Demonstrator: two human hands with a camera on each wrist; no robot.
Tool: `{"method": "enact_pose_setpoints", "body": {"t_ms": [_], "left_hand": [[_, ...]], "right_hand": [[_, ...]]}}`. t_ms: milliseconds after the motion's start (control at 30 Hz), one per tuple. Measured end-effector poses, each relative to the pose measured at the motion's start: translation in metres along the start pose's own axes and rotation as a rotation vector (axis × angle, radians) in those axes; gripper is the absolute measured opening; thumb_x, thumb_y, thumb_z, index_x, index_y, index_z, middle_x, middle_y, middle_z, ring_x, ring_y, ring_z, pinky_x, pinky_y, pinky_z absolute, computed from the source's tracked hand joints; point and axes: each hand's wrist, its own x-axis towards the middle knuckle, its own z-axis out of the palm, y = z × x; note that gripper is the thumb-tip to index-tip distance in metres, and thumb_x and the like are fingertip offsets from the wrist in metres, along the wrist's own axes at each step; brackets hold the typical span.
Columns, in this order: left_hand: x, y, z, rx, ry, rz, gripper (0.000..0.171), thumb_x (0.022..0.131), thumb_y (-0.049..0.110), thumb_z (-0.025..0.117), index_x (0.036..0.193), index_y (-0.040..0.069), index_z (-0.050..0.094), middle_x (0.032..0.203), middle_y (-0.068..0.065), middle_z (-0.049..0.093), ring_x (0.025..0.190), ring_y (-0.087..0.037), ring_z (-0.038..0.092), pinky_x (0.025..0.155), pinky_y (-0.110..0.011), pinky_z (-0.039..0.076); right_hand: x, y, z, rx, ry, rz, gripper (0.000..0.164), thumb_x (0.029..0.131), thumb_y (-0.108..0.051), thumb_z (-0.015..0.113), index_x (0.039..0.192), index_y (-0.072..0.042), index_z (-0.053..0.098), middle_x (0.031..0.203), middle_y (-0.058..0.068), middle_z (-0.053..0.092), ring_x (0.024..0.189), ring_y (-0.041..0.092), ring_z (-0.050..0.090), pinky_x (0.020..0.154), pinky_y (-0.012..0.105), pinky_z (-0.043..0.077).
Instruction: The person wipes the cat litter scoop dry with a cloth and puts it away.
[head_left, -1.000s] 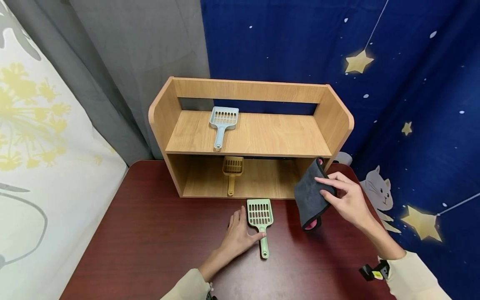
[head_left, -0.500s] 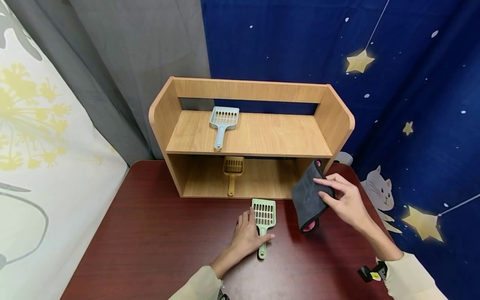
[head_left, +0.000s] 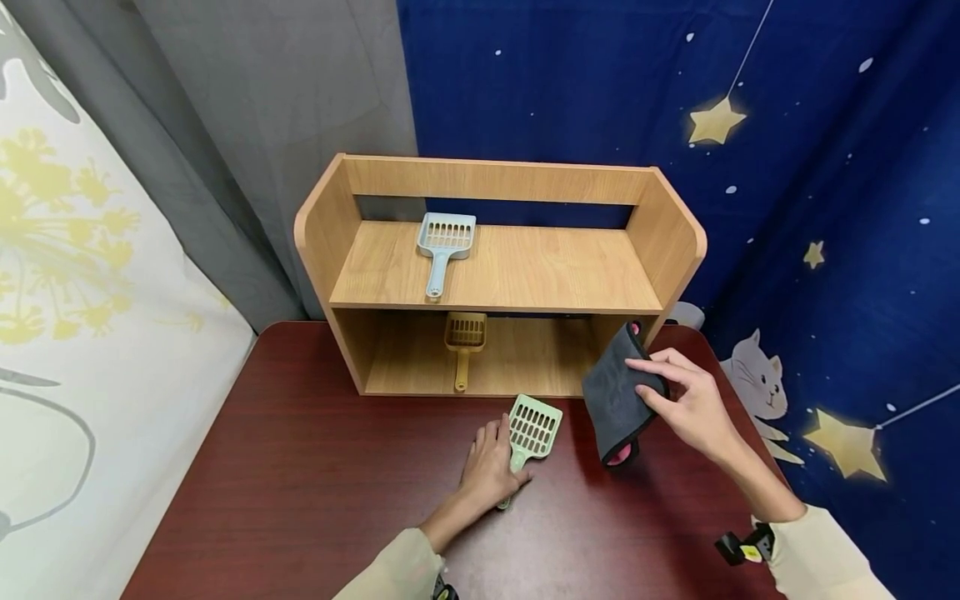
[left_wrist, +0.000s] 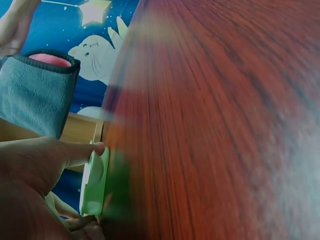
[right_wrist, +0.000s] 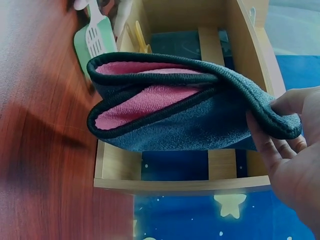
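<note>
My left hand [head_left: 486,468] holds a pale green litter scoop [head_left: 534,427] by its handle, low over the dark red table. Its slotted head tilts to the right, and the palm hides part of the handle. In the left wrist view, the thumb lies against the green scoop [left_wrist: 95,182]. A folded dark grey cloth [head_left: 618,396] with pink inner faces hangs from my right hand [head_left: 693,402], in front of the shelf's right end. The right wrist view shows thumb and fingers pinching one edge of the cloth [right_wrist: 185,120].
A two-tier wooden shelf [head_left: 555,267] stands at the back of the table [head_left: 315,483]. On its upper board lies a light blue litter scoop [head_left: 448,235], and a yellow-brown scoop [head_left: 465,333] sits in the lower compartment. Curtains [head_left: 525,83] hang behind.
The green scoop has shifted slightly right and turned clockwise, with its head now pointing up-right. My left hand moved right and took hold of its handle. The right hand and cloth barely moved.
</note>
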Motion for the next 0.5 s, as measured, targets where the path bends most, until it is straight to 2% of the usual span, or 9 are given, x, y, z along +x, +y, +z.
{"method": "enact_pose_setpoints", "body": {"t_ms": [267,500], "left_hand": [[0.002,-0.012,-0.002,-0.075,0.083,0.071,0.084,0.076,0.016,0.095,0.143,-0.013,0.053,0.12,-0.021,0.06,0.108,-0.034,0.057,0.094,-0.05,0.053],[0.006,-0.02,-0.004,-0.14,0.052,0.036,0.059,0.084,0.007,0.088,0.135,-0.007,0.063,0.113,-0.015,0.068,0.105,-0.032,0.066,0.091,-0.048,0.057]], "right_hand": [[-0.001,0.001,0.0,0.003,-0.009,-0.004,0.04,0.076,0.027,0.076,0.113,0.011,0.076,0.097,0.021,0.065,0.082,0.018,0.05,0.06,0.029,0.038],[-0.002,0.001,0.003,0.011,-0.009,0.0,0.041,0.077,0.027,0.076,0.114,0.01,0.076,0.098,0.021,0.066,0.084,0.018,0.052,0.061,0.027,0.039]]}}
